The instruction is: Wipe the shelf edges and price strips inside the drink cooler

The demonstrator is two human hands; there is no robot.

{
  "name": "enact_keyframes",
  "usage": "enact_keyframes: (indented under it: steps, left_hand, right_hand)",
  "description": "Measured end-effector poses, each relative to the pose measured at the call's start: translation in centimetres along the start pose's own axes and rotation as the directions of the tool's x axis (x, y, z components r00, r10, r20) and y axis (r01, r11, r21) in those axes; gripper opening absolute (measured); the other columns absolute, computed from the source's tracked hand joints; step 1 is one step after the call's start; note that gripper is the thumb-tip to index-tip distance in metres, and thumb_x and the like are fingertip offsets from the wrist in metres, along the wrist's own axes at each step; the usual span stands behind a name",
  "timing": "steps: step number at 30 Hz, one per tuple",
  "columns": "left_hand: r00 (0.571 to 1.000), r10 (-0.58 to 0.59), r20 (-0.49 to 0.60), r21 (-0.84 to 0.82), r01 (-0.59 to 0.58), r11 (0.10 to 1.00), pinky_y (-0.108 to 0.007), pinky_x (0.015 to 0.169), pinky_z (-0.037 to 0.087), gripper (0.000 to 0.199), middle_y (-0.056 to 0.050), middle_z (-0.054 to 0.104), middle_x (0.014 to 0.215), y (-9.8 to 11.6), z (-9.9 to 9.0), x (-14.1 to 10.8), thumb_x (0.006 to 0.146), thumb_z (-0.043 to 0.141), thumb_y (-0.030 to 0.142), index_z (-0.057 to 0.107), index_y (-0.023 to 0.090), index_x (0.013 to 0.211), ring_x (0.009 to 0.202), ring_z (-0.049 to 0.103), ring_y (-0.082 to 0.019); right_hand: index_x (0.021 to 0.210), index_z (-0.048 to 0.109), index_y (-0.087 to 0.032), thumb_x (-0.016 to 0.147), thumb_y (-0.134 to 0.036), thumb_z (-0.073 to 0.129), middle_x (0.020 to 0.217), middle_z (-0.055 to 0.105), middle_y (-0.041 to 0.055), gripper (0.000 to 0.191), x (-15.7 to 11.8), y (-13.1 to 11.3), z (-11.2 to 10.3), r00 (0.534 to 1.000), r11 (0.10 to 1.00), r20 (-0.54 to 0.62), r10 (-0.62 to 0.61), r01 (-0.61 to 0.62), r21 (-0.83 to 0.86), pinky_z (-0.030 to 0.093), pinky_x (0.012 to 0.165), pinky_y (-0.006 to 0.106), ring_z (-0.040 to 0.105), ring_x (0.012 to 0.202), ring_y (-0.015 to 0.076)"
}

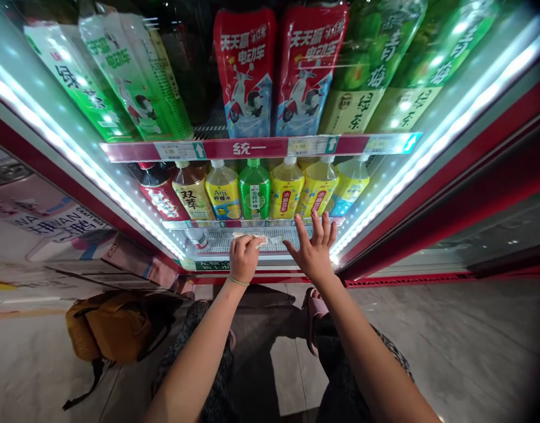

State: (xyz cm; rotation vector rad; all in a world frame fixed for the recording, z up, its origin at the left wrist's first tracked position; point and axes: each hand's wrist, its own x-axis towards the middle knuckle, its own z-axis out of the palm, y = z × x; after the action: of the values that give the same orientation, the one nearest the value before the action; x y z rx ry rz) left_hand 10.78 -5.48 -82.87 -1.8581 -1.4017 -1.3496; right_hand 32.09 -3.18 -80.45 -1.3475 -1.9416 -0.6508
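My left hand point(244, 258) is closed, its fingers curled round a pale, crumpled piece point(263, 239) of what looks like cloth or tissue, low inside the lit drinks fridge. Beneath it lies the white bottom rack point(217, 242). My right hand point(314, 249) is open with the fingers spread, holding nothing, close to the front edge of the lower shelf. Just above the hands stands a row of bottles: a green bottle point(254, 191) in the middle, yellow-labelled bottles point(287, 191) to its right, and a brown-drink bottle point(189, 194) to its left.
A red shelf strip point(261, 147) carries price tags; tall green-tea bottles point(133, 76) and red cartons point(245, 70) stand above it. Bright light strips point(137, 202) line both sides. A brown backpack point(108, 329) lies on the tiled floor, beside printed boxes point(67, 229).
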Motion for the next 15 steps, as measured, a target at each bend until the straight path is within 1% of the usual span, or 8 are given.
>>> enact_keyframes:
  steps: [3,5,7,8,10,12,13,15]
  left_hand:
    - [0.999,-0.027,0.044,-0.009,0.028,1.000,-0.037,0.092,0.053,0.020,-0.008,0.063,0.100,0.9,0.6,-0.3,0.095,0.061,0.010,0.073,0.025,0.104,0.098,0.063,-0.021]
    - [0.997,-0.079,0.004,0.001,0.079,0.997,-0.040,0.097,0.052,0.020,-0.008,0.062,0.103,1.1,0.8,-0.2,0.096,0.062,0.013,0.073,0.025,0.106,0.103,0.063,-0.022]
    - [0.995,-0.100,-0.027,0.010,0.100,0.995,-0.040,0.098,0.051,0.018,-0.008,0.061,0.102,1.1,1.0,-0.2,0.095,0.062,0.014,0.073,0.025,0.105,0.104,0.063,-0.022]
    - [0.997,-0.083,-0.009,0.012,0.083,0.996,-0.039,0.096,0.052,0.018,-0.007,0.062,0.100,1.1,1.2,-0.3,0.095,0.062,0.014,0.073,0.025,0.103,0.102,0.063,-0.022]
    - [0.996,-0.017,0.084,0.004,0.017,1.000,-0.036,0.091,0.052,0.021,-0.007,0.063,0.097,1.4,1.4,-0.6,0.095,0.061,0.010,0.073,0.025,0.101,0.096,0.062,-0.021]
    - [0.985,0.035,0.168,-0.006,-0.035,0.999,-0.036,0.091,0.051,0.025,-0.007,0.065,0.097,1.8,1.5,-0.7,0.094,0.059,0.007,0.073,0.026,0.102,0.096,0.061,-0.021]
    - [0.983,0.042,0.179,-0.005,-0.042,0.999,-0.036,0.092,0.051,0.027,-0.007,0.066,0.098,2.0,1.5,-0.6,0.094,0.059,0.006,0.073,0.026,0.104,0.097,0.061,-0.022]
    - [0.989,0.034,0.144,0.007,-0.035,0.999,-0.038,0.094,0.049,0.027,-0.007,0.066,0.100,2.2,1.5,-0.3,0.094,0.059,0.006,0.073,0.026,0.106,0.100,0.061,-0.023]
  right_hand:
    - [0.162,0.030,-0.036,0.095,-0.048,0.065,0.161,0.039,0.0125,0.076,-0.5,0.7,-0.3,0.998,0.998,-0.001,-0.069,0.069,-0.003,0.027,0.124,0.064,0.030,0.154,0.0404]
    - [0.163,0.029,-0.034,0.095,-0.048,0.065,0.160,0.039,0.0138,0.078,-0.7,1.3,-0.5,0.995,0.996,-0.039,-0.088,0.087,-0.009,0.027,0.125,0.064,0.029,0.155,0.0396]
    - [0.164,0.027,-0.032,0.095,-0.048,0.065,0.160,0.039,0.0150,0.080,-0.9,2.0,-0.6,0.996,0.997,-0.042,-0.077,0.077,-0.015,0.027,0.125,0.064,0.028,0.155,0.0397]
    - [0.164,0.026,-0.033,0.096,-0.048,0.065,0.160,0.038,0.0149,0.080,-1.1,2.4,-0.7,0.997,0.997,-0.025,-0.071,0.070,-0.016,0.027,0.124,0.064,0.029,0.155,0.0400]
    - [0.164,0.025,-0.035,0.096,-0.047,0.064,0.162,0.037,0.0139,0.079,-1.4,3.1,-0.7,0.997,0.997,0.019,-0.072,0.072,-0.013,0.027,0.125,0.065,0.029,0.155,0.0402]
    - [0.165,0.024,-0.035,0.097,-0.046,0.063,0.164,0.035,0.0139,0.079,-1.8,3.8,-0.7,0.995,0.996,0.035,-0.091,0.092,-0.012,0.027,0.125,0.064,0.028,0.156,0.0397]
    - [0.165,0.023,-0.034,0.098,-0.046,0.062,0.164,0.034,0.0142,0.078,-1.9,4.1,-0.7,0.994,0.995,0.028,-0.102,0.102,-0.014,0.027,0.125,0.063,0.027,0.156,0.0393]
    - [0.165,0.023,-0.033,0.098,-0.046,0.062,0.164,0.032,0.0147,0.078,-2.2,4.6,-0.8,0.995,0.995,0.005,-0.101,0.101,-0.020,0.028,0.125,0.062,0.026,0.157,0.0389]
